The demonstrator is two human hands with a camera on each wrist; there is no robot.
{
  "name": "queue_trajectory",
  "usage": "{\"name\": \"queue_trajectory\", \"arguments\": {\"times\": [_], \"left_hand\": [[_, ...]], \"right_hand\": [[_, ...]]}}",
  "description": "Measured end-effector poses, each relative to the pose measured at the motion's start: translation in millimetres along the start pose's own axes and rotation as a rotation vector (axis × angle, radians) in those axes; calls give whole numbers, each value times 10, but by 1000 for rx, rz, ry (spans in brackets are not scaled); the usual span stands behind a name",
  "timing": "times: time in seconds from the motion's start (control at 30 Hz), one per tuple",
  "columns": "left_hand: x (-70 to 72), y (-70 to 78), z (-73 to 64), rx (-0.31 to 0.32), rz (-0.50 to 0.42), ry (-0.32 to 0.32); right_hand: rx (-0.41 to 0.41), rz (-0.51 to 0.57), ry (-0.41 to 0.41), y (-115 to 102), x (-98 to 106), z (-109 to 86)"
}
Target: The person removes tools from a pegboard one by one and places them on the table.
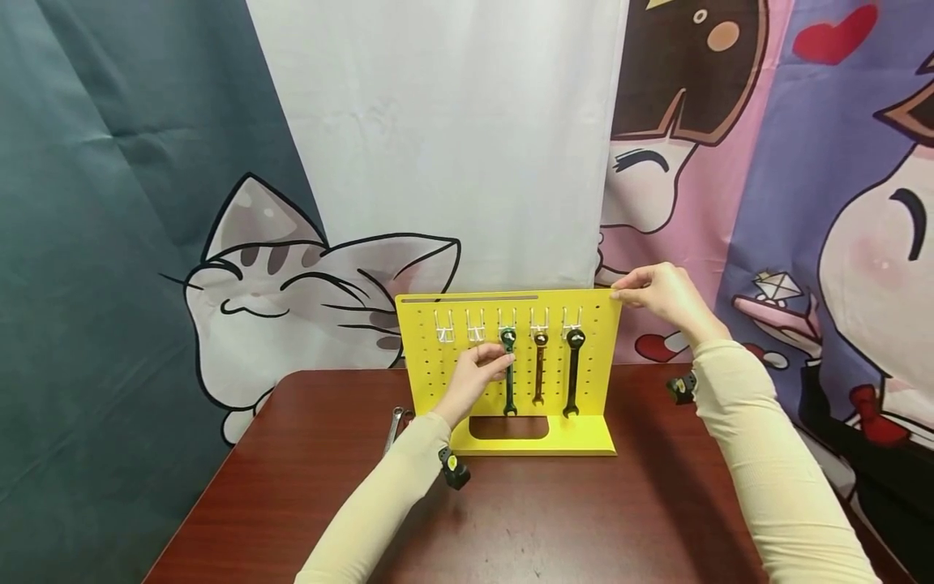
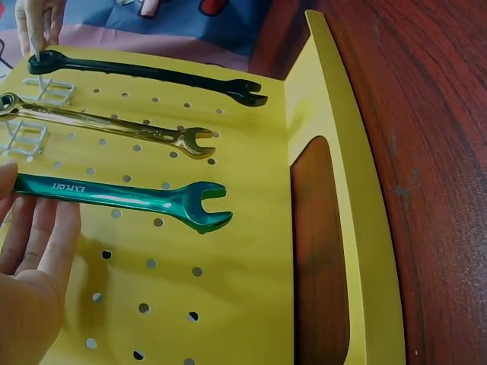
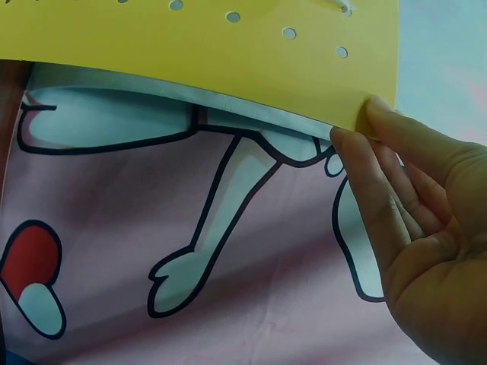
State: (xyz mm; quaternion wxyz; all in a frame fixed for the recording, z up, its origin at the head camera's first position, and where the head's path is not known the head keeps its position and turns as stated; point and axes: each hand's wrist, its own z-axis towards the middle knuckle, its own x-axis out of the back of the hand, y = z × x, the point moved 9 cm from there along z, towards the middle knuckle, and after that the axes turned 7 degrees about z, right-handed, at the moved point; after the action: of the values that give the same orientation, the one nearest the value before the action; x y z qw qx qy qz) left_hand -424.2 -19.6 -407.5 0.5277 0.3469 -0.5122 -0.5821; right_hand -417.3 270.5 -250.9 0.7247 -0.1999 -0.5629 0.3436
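Note:
A yellow pegboard [image 1: 460,381] stands upright on the table with a row of wire hooks [image 1: 444,326] along its upper part. My left hand [image 1: 477,375] pinches the green wrench [image 2: 114,195] near its ring end, between thumb and fingers. That wrench hangs down in front of the board at the middle hook, its open jaw pointing to the base. Right of it a gold-coloured wrench [image 1: 540,369] and a black wrench [image 1: 573,373] hang by their ring ends. With thumb and fingertips, my right hand [image 1: 667,298] grips the board's upper right corner [image 3: 378,114].
Behind my left forearm a silver wrench [image 1: 394,426] lies on the brown table [image 1: 547,519], partly hidden, with something reddish next to it. The two leftmost hooks carry no tool. A printed curtain [image 1: 452,146] hangs close behind the board.

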Motion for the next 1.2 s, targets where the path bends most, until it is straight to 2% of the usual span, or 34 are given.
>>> {"name": "queue_trajectory", "arguments": {"times": [0.4,0.7,0.97,1.2], "left_hand": [[-11,94,-45,-6,20,-16],[-44,203,-185,-41,52,-70],[-69,308,-271,-62,56,-90],[-1,340,-328,-56,73,-86]], "right_hand": [[1,-14,0,-34,-11,-3],[2,-19,-11,-23,-17,-27],[15,-26,-6,-39,11,-35],[11,-24,-3,-51,6,-35]]}}
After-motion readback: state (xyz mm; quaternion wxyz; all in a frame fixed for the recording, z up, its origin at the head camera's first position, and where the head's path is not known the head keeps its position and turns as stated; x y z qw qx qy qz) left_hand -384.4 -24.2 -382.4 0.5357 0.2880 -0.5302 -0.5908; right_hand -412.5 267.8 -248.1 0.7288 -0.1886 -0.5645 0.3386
